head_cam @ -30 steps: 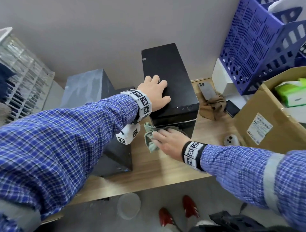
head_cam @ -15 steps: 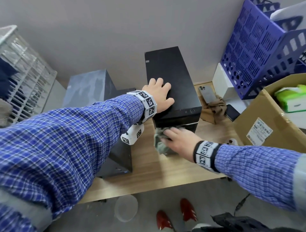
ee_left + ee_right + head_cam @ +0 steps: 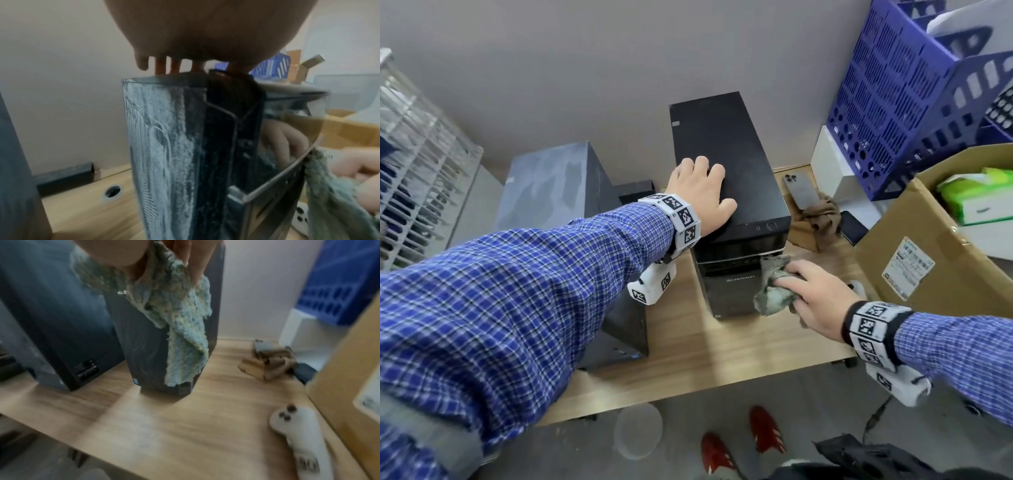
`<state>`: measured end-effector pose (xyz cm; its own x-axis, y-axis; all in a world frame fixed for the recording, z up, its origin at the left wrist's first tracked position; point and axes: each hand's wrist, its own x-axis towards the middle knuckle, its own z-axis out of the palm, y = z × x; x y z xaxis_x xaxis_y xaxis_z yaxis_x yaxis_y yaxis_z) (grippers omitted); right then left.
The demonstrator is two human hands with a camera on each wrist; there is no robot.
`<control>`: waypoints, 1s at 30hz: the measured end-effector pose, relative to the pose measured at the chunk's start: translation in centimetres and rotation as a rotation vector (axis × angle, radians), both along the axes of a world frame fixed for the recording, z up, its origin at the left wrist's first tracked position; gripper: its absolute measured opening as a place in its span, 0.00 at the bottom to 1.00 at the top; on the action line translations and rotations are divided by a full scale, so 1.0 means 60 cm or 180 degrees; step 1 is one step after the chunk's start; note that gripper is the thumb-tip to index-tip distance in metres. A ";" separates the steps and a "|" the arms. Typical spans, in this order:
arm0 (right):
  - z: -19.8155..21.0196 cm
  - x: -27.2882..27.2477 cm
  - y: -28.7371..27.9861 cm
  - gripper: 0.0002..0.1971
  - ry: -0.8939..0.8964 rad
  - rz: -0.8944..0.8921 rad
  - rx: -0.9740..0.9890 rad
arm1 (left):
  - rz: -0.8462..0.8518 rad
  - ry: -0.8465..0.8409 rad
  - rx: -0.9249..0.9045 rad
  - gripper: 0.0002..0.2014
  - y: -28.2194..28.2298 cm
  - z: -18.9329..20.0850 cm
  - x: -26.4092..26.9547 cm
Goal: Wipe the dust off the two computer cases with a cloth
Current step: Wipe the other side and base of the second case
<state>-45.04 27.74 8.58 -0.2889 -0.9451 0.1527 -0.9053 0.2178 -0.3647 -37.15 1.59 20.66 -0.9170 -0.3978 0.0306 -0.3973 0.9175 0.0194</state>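
The left hand (image 3: 700, 197) is lying flat with fingers spread on the top of the black computer case (image 3: 726, 161), which is standing upright on the wooden desk (image 3: 722, 349). The right hand (image 3: 813, 296) is gripping a bunched grey-green cloth (image 3: 772, 291) with curled fingers, holding it against the case's front right edge, just below the left thumb. Left of the left fingers a second, dusty grey case (image 3: 554, 185) is standing apart from the black one
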 end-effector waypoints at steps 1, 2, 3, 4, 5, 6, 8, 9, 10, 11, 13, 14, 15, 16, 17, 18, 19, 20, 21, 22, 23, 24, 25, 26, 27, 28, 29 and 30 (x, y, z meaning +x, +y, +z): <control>-0.004 0.004 0.009 0.21 -0.0284 -0.0250 0.0035 | -0.0004 0.0101 0.0069 0.27 0.001 0.002 -0.001; -0.013 0.007 0.014 0.21 -0.0574 -0.0536 0.0141 | -0.0066 0.0215 0.0140 0.27 0.002 0.004 -0.004; -0.021 0.010 0.015 0.20 -0.0848 -0.0848 0.0297 | -0.0194 0.0315 0.0193 0.28 0.004 0.005 -0.007; -0.034 0.008 0.014 0.19 -0.1151 -0.1192 0.0478 | -0.0372 0.0378 0.0225 0.28 0.006 0.007 -0.010; -0.050 0.006 0.011 0.17 -0.1488 -0.1547 0.0627 | -0.0560 0.0395 0.0242 0.29 0.009 0.008 -0.014; -0.064 0.004 0.006 0.16 -0.1797 -0.1914 0.0704 | -0.0725 0.0387 0.0255 0.29 0.011 0.008 -0.019; -0.104 0.000 -0.005 0.15 -0.2319 -0.2622 0.0639 | -0.0900 0.0347 0.0310 0.30 0.014 0.003 -0.027; -0.121 -0.002 -0.013 0.17 -0.2517 -0.2896 0.0587 | -0.0916 0.0337 0.0346 0.30 0.014 -0.003 -0.028; -0.139 -0.004 -0.022 0.18 -0.2627 -0.3092 0.0599 | -0.0913 0.0347 0.0366 0.31 0.014 -0.011 -0.028; -0.156 -0.004 -0.032 0.19 -0.2727 -0.3195 0.0748 | -0.0908 0.0389 0.0352 0.31 0.014 -0.018 -0.026; -0.189 -0.002 -0.052 0.22 -0.3011 -0.3143 0.1351 | -0.0902 0.0505 0.0324 0.30 0.010 -0.029 -0.024; -0.211 0.000 -0.059 0.23 -0.3060 -0.3072 0.1655 | -0.0899 0.0549 0.0352 0.29 0.009 -0.032 -0.025; -0.231 0.003 -0.067 0.24 -0.3098 -0.2965 0.1896 | -0.0888 0.0586 0.0385 0.28 0.008 -0.033 -0.025; -0.252 0.007 -0.075 0.24 -0.3160 -0.2802 0.2014 | -0.0874 0.0616 0.0410 0.27 0.007 -0.033 -0.026; -0.270 0.012 -0.081 0.24 -0.3251 -0.2658 0.2112 | -0.0860 0.0637 0.0420 0.27 0.007 -0.034 -0.026; -0.282 0.015 -0.087 0.23 -0.3303 -0.2573 0.2102 | -0.0850 0.0653 0.0418 0.26 0.005 -0.035 -0.027; -0.288 0.020 -0.091 0.21 -0.3401 -0.2601 0.2054 | -0.0843 0.0669 0.0422 0.26 0.005 -0.036 -0.027; -0.299 0.022 -0.093 0.21 -0.3551 -0.2713 0.1902 | -0.0839 0.0684 0.0426 0.26 0.005 -0.038 -0.027; -0.303 0.024 -0.094 0.22 -0.3697 -0.2823 0.1715 | -0.0838 0.0697 0.0421 0.26 0.005 -0.038 -0.027; -0.305 0.022 -0.096 0.23 -0.3867 -0.2887 0.1570 | -0.0842 0.0707 0.0415 0.26 0.005 -0.038 -0.027; -0.307 0.020 -0.098 0.24 -0.4057 -0.2892 0.1462 | -0.0846 0.0713 0.0410 0.26 0.004 -0.037 -0.027; -0.307 0.017 -0.102 0.24 -0.4272 -0.2883 0.1378 | -0.0846 0.0717 0.0408 0.26 0.003 -0.037 -0.027; -0.304 0.015 -0.105 0.25 -0.4488 -0.2844 0.1318 | -0.0844 0.0716 0.0414 0.26 0.003 -0.037 -0.027; -0.308 0.011 -0.106 0.26 -0.4637 -0.2818 0.1258 | -0.0846 0.0711 0.0417 0.26 0.004 -0.036 -0.027; -0.311 0.008 -0.108 0.27 -0.4740 -0.2792 0.1214 | -0.0850 0.0705 0.0408 0.26 0.005 -0.036 -0.027; -0.315 0.006 -0.110 0.27 -0.4799 -0.2769 0.1170 | -0.0852 0.0691 0.0396 0.26 0.005 -0.035 -0.026; -0.314 0.004 -0.111 0.27 -0.4813 -0.2794 0.1139 | -0.0852 0.0670 0.0390 0.26 0.006 -0.035 -0.026; -0.300 0.002 -0.113 0.25 -0.4903 -0.2855 0.1119 | -0.0853 0.0651 0.0390 0.26 0.007 -0.034 -0.026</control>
<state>-44.90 20.96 -9.42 -0.3466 -0.3665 -0.8635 0.5814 0.6384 -0.5043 -38.71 2.01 18.61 -0.9690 -0.1561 0.1913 -0.1194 0.9745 0.1901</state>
